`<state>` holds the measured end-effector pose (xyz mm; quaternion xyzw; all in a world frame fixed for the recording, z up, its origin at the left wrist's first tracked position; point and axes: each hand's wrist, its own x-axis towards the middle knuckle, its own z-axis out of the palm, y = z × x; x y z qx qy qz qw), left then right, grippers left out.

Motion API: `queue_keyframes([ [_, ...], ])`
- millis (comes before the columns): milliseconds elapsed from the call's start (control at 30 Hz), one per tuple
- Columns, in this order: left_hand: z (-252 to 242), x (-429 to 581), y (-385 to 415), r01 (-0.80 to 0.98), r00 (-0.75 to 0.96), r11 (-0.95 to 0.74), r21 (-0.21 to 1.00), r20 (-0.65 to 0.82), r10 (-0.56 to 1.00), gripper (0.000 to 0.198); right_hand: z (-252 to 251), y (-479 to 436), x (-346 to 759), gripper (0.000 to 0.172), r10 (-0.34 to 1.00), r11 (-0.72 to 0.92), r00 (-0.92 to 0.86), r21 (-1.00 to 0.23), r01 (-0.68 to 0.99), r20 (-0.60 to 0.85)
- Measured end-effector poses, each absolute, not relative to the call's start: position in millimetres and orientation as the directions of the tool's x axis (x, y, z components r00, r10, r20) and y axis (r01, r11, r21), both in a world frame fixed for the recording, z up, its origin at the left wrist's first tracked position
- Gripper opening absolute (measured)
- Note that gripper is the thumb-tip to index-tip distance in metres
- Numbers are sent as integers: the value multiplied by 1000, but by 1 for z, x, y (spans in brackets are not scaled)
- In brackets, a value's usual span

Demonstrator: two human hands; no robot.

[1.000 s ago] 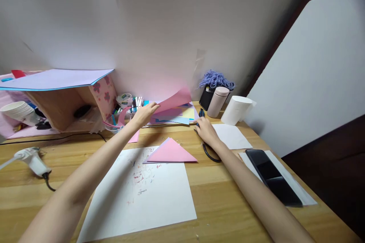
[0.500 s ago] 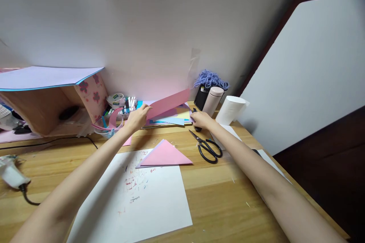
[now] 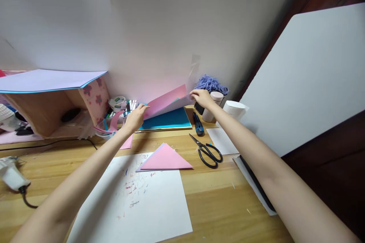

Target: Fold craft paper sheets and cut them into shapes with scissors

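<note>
Both hands hold up several coloured paper sheets, pink on top (image 3: 168,100), at the back of the wooden desk. My left hand (image 3: 135,117) pinches their near left edge. My right hand (image 3: 202,98) grips their far right corner and keeps it raised. Under the lifted sheets a dark blue sheet (image 3: 168,120) lies flat on the stack. A folded pink paper triangle (image 3: 165,158) rests on a large white sheet (image 3: 134,201) in front of me.
Black scissors (image 3: 209,151) and a blue utility knife (image 3: 198,123) lie right of the stack. A tumbler (image 3: 212,107), purple yarn (image 3: 211,82) and a white paper roll (image 3: 235,111) stand at the back right. A cardboard box (image 3: 51,104), tape and markers fill the back left; a glue gun (image 3: 11,176) lies far left.
My right hand moved from the desk by the scissors to the stack's right corner and lifted it. The upper sheets now tilt up, which uncovers the dark blue sheet.
</note>
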<state>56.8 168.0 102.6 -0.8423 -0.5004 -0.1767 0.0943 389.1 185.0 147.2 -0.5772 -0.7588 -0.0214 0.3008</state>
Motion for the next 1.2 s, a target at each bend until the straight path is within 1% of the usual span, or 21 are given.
queue_keyframes([
  [100,106,53,171,867,435,-497,44,421,796,58,165,198,386,27,854,389,-149,-424,817,498],
  [167,109,51,173,858,443,-510,59,419,793,62,173,200,387,24,853,452,-177,-527,720,490],
  [233,112,48,175,843,464,-533,68,408,786,64,178,199,389,20,849,494,-203,-598,631,487],
  [333,117,44,177,828,480,-554,81,407,777,66,182,195,395,18,850,493,-187,-620,610,492],
  [533,122,39,179,810,485,-574,119,414,770,68,195,177,407,18,829,482,-79,-637,601,553],
  [600,124,38,177,800,485,-584,142,422,766,67,203,165,409,18,803,492,-42,-622,609,594],
  [667,129,38,175,792,482,-591,155,436,760,66,209,150,411,20,764,508,-24,-579,638,644],
  [800,144,42,166,799,476,-587,128,462,749,63,217,124,405,22,693,531,-49,-463,710,719],
  [900,161,46,159,823,453,-556,114,460,764,59,228,118,398,18,665,506,-62,-387,771,745],
  [1000,183,48,149,833,425,-537,131,470,773,47,246,120,395,17,582,499,6,-363,787,813],
  [1067,200,47,139,812,430,-565,149,502,750,38,258,119,395,16,530,535,7,-341,773,848],
  [1133,218,46,127,791,415,-587,175,552,723,39,267,114,394,15,511,574,-29,-315,756,859],
  [1200,235,45,113,751,431,-625,213,558,709,50,272,107,389,14,525,596,-65,-312,740,849],
])
